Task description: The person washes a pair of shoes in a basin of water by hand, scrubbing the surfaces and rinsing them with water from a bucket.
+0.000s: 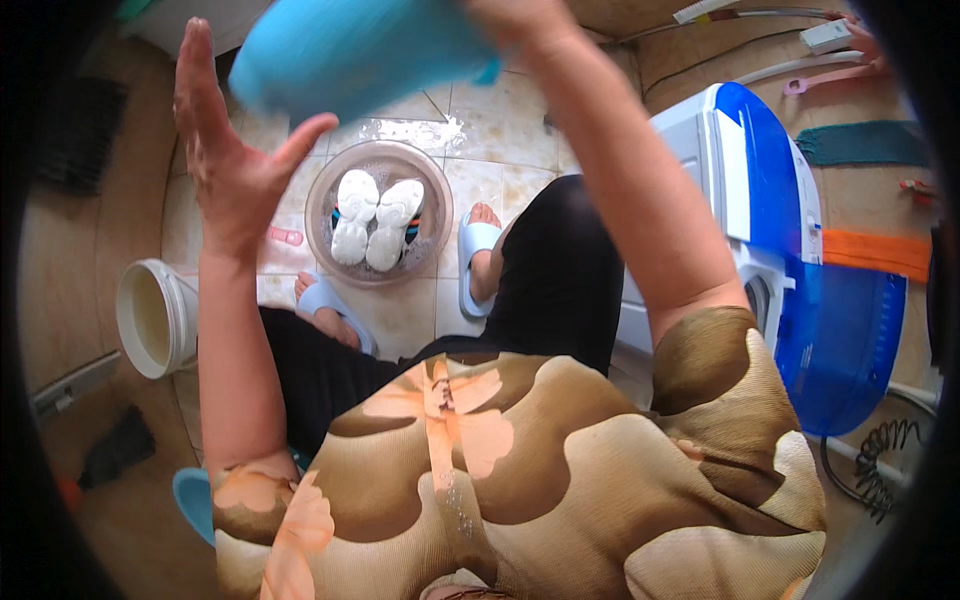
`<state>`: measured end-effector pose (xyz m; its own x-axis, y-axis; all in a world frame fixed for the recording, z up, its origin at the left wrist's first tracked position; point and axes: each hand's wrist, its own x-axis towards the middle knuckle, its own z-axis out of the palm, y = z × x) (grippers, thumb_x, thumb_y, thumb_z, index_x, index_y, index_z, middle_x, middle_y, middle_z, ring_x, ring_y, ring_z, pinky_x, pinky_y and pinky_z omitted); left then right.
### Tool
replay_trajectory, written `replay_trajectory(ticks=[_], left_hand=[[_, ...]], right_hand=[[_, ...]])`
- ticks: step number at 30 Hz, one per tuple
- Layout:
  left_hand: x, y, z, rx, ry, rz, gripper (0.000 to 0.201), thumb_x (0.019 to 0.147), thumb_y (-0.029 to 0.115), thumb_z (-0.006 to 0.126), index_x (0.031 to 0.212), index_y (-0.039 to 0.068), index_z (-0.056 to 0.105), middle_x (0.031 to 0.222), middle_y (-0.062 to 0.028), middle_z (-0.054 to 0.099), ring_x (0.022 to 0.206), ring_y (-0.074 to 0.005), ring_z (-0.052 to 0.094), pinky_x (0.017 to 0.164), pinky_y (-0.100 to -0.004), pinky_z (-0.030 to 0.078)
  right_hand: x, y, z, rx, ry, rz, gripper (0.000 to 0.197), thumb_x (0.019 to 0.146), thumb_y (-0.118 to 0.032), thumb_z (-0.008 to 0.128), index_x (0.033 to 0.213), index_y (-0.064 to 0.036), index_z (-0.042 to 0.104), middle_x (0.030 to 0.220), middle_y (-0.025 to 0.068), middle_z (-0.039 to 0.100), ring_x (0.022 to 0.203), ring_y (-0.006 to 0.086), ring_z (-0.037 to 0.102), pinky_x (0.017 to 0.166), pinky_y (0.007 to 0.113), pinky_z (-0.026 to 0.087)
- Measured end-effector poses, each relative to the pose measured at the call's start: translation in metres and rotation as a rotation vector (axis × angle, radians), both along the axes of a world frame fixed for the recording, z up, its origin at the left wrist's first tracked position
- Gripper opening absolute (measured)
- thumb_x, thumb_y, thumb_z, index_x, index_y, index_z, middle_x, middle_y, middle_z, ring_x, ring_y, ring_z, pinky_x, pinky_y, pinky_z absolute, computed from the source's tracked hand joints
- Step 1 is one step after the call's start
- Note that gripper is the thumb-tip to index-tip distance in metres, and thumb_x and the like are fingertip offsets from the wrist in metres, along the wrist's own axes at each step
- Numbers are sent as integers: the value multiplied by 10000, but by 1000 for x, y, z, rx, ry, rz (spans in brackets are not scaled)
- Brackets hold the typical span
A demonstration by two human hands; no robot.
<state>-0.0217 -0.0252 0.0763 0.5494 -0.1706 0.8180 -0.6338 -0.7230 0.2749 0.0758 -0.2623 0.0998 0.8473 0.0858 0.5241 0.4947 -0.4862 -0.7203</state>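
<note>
My left hand is raised at the upper left, fingers up and thumb spread, with nothing in it. At the top, my right hand grips the edge of a large light-blue rounded thing. Motion smears it, and I cannot tell whether it is a basin or a bag; my right fingers are partly hidden. Below it on the floor stands a round basin of sudsy water. Two white shoes lie in it side by side, soles up.
A white bucket stands at the left, and a pink brush lies beside the basin. On the right is a blue and white washing machine with its blue lid open. Wet floor tiles show ahead.
</note>
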Motion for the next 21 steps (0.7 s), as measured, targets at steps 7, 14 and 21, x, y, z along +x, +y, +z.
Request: replay_trajectory(ticks=[7, 14, 21], left_hand=[[36, -20, -20, 76, 421, -70, 866, 654, 198, 821, 1409, 145, 400, 1504, -107, 298, 1367, -314, 318, 1121, -438, 274], [57, 13, -33, 238, 620, 85, 366, 706, 20, 786, 1003, -21, 577, 996, -134, 614, 1031, -273, 591, 921, -332, 426], [86, 8, -53, 109, 554, 154, 187, 712, -73, 677, 804, 11, 537, 723, -50, 508, 717, -190, 501, 1039, -522, 346]], right_hand=[[2, 55, -40, -304, 157, 369, 217, 798, -240, 608, 781, -27, 643, 729, 188, 645, 736, 366, 644, 669, 440, 516], [83, 1, -83, 201, 481, 845, 239, 825, -292, 644, 949, -104, 726, 906, 109, 701, 839, 217, 671, 750, 349, 526], [146, -278, -408, -693, 998, -666, 524, 824, -292, 574, 1331, -176, 511, 1190, 168, 610, 1123, 334, 564, 937, 418, 462]])
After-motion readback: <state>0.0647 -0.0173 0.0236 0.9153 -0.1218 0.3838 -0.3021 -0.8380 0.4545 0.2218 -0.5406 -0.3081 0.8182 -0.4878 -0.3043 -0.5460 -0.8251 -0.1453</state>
